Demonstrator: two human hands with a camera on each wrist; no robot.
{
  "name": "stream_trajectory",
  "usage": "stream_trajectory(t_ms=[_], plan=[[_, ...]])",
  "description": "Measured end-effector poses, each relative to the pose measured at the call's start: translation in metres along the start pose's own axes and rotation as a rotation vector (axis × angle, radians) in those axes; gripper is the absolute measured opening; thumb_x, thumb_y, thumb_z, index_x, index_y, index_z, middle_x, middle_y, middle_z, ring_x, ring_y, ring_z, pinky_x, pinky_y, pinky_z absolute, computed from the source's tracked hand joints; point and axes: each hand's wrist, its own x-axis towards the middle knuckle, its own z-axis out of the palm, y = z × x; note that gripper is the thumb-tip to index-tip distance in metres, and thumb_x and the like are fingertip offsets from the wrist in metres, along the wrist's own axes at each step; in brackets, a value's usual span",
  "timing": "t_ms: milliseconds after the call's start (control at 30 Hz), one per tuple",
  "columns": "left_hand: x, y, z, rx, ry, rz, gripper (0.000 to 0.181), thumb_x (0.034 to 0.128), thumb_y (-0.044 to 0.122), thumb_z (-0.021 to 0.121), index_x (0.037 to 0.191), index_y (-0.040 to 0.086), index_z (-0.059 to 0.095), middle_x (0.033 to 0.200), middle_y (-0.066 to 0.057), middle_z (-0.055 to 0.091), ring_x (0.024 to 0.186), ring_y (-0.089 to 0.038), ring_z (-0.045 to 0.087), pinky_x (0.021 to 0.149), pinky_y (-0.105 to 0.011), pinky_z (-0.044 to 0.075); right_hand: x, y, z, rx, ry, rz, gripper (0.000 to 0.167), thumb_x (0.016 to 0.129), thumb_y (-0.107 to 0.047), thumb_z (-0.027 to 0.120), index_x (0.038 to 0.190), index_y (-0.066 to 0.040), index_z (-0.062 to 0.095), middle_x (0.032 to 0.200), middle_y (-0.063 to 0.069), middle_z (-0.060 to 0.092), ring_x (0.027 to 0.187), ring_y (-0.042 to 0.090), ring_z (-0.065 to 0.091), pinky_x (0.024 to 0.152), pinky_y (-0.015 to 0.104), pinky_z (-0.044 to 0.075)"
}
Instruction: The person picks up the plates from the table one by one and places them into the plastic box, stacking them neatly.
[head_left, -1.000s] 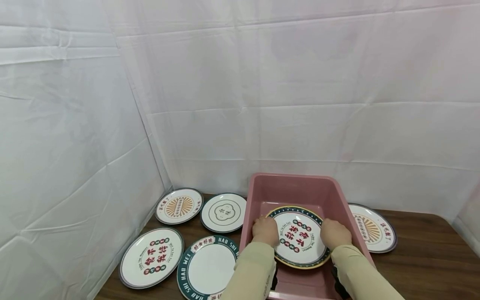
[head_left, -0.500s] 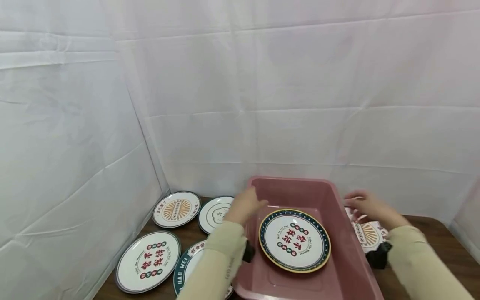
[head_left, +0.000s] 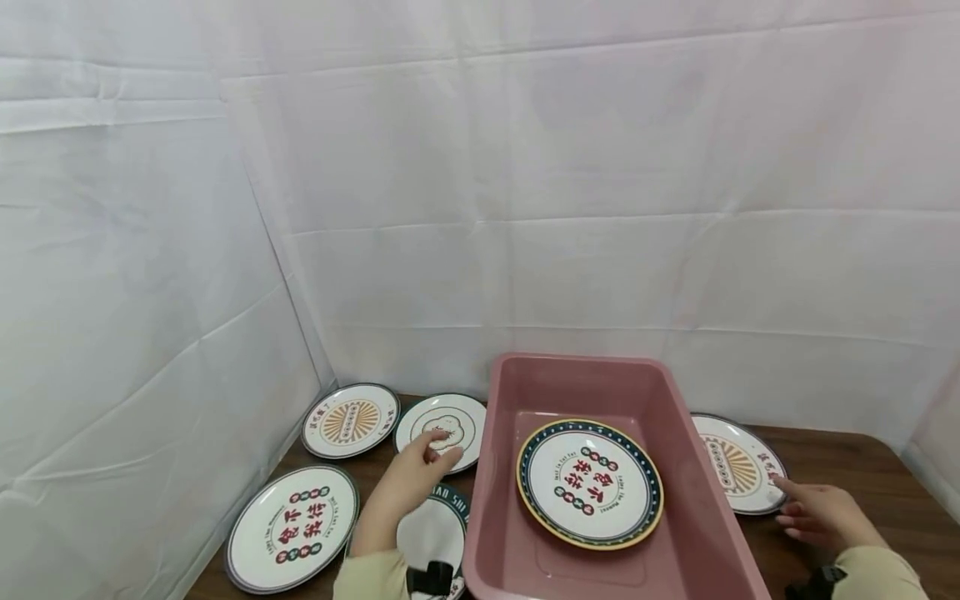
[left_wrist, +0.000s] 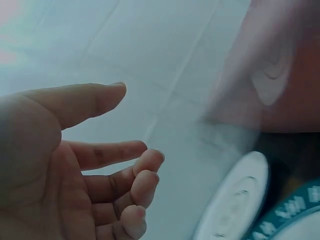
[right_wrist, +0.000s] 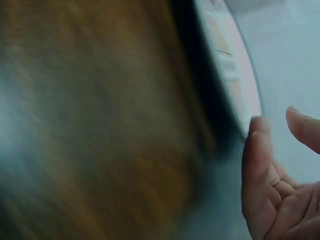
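Observation:
A pink plastic tub holds a plate with a dark dotted, yellow-edged rim flat on its floor. My left hand hovers left of the tub, over a green-rimmed plate and near a white plate with a cloud-like emblem; its thumb and fingers are spread and hold nothing. To the tub's right, my right hand has its fingertips at the edge of a sunburst plate. Whether they touch it cannot be told. In the right wrist view, thumb and fingers stand apart.
Another sunburst plate lies at the back left, with a large red-lettered plate in front of it. White cloth hangs behind and at the sides. Dark wooden table surface shows at the right.
Both hands have let go of the yellow-edged plate, leaving it in the tub, and moved out over the sides: left hand to the left, right hand to the right plate's edge.

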Motion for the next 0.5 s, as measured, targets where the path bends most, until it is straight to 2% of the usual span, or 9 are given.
stream_trajectory(t_ms=[100,167,233,267,333,367,467,500], plan=[[-0.01,-0.013,0.01,-0.07,0.02,0.006,0.051,0.0912,0.038,0.057,0.127,0.001,0.051,0.081,-0.003,0.05,0.071,-0.015,0.046,0.062,-0.031,0.039,0.0,0.008,0.014,0.096,0.004,0.022,0.083,0.088,-0.039,0.059,0.125,0.027,0.024,0.071,0.009,0.058,0.063,0.017,0.064,0.065,0.032,0.054],[-0.015,-0.019,0.016,-0.129,0.024,0.011,0.051,0.0917,0.036,0.056,0.126,-0.001,0.051,0.083,-0.004,0.052,0.071,-0.015,0.047,0.062,-0.03,0.04,-0.001,0.014,0.022,0.149,0.029,0.019,0.068,0.089,-0.033,0.06,0.114,0.025,0.036,0.068,0.008,0.058,0.061,0.017,0.064,0.063,0.032,0.054],[-0.018,-0.023,0.021,-0.178,0.041,0.014,0.049,0.0921,0.034,0.056,0.125,-0.002,0.051,0.083,-0.004,0.054,0.071,-0.015,0.047,0.061,-0.03,0.04,-0.003,0.019,0.029,0.159,0.078,0.002,0.056,0.087,-0.03,0.063,0.102,0.019,0.043,0.064,0.007,0.058,0.058,0.017,0.064,0.06,0.032,0.054],[-0.02,-0.025,0.024,-0.203,0.055,0.007,0.048,0.0923,0.033,0.056,0.124,-0.002,0.052,0.082,-0.004,0.055,0.071,-0.015,0.047,0.061,-0.029,0.04,-0.003,0.02,0.031,0.146,0.098,-0.018,0.056,0.086,-0.03,0.064,0.102,0.019,0.042,0.062,0.006,0.059,0.056,0.017,0.064,0.058,0.032,0.054],[-0.021,-0.029,0.03,-0.25,0.111,-0.011,0.042,0.0926,0.029,0.057,0.122,-0.001,0.054,0.08,-0.003,0.055,0.07,-0.015,0.047,0.059,-0.027,0.04,-0.005,0.023,0.035,0.103,0.133,-0.062,0.062,0.084,-0.028,0.065,0.107,0.022,0.038,0.06,0.006,0.059,0.054,0.017,0.064,0.056,0.033,0.054],[-0.022,-0.031,0.033,-0.27,0.151,-0.018,0.039,0.0926,0.027,0.057,0.121,-0.001,0.055,0.079,-0.003,0.055,0.069,-0.015,0.048,0.058,-0.027,0.04,-0.005,0.023,0.037,0.082,0.14,-0.083,0.068,0.084,-0.029,0.065,0.114,0.024,0.034,0.059,0.006,0.059,0.054,0.017,0.063,0.055,0.033,0.054],[-0.02,-0.037,0.043,-0.323,0.279,-0.029,0.029,0.0927,0.019,0.057,0.115,0.0,0.059,0.075,-0.003,0.056,0.068,-0.014,0.05,0.058,-0.024,0.041,-0.007,0.023,0.04,0.053,0.159,-0.112,0.078,0.085,-0.025,0.062,0.125,0.026,0.018,0.059,0.006,0.06,0.053,0.018,0.063,0.053,0.034,0.053],[-0.019,-0.039,0.046,-0.338,0.317,-0.031,0.027,0.0927,0.017,0.057,0.113,0.0,0.06,0.074,-0.004,0.057,0.068,-0.013,0.051,0.059,-0.024,0.041,-0.008,0.024,0.041,0.059,0.161,-0.108,0.076,0.087,-0.022,0.059,0.127,0.026,0.015,0.059,0.006,0.06,0.053,0.019,0.063,0.054,0.034,0.053]])
